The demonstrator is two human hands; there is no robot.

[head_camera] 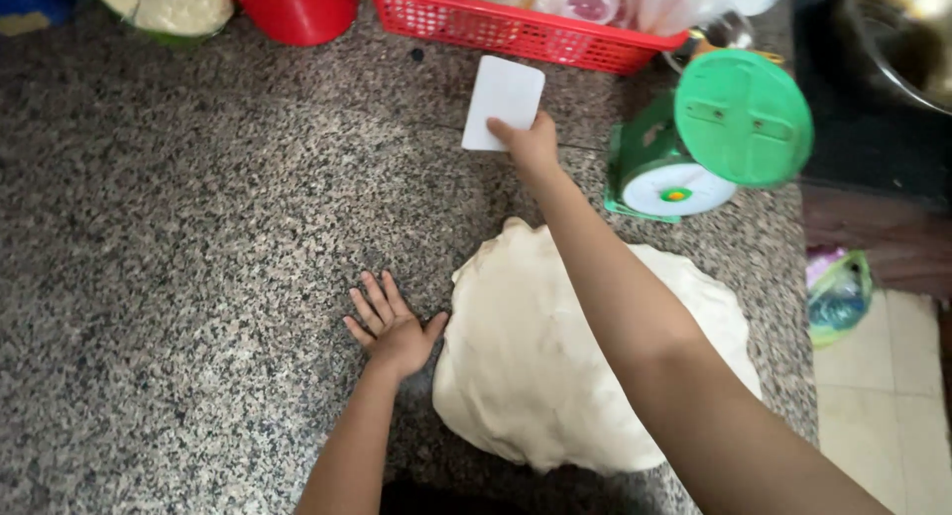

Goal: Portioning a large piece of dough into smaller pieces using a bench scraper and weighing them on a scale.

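On the speckled stone surface, my right hand reaches far forward, fingers closed on the near edge of a white scraper card, just short of the red basket. My left hand lies flat, fingers spread, touching the big mound of dough below my right arm. I judge this the tool-fetching step; next, the card needs carrying back to the dough's edge, clear of the green scale.

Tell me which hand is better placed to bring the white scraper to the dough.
Right. The right hand already grips the white scraper at its lower edge, beyond the dough. The left hand lies flat on the granite counter beside the dough.
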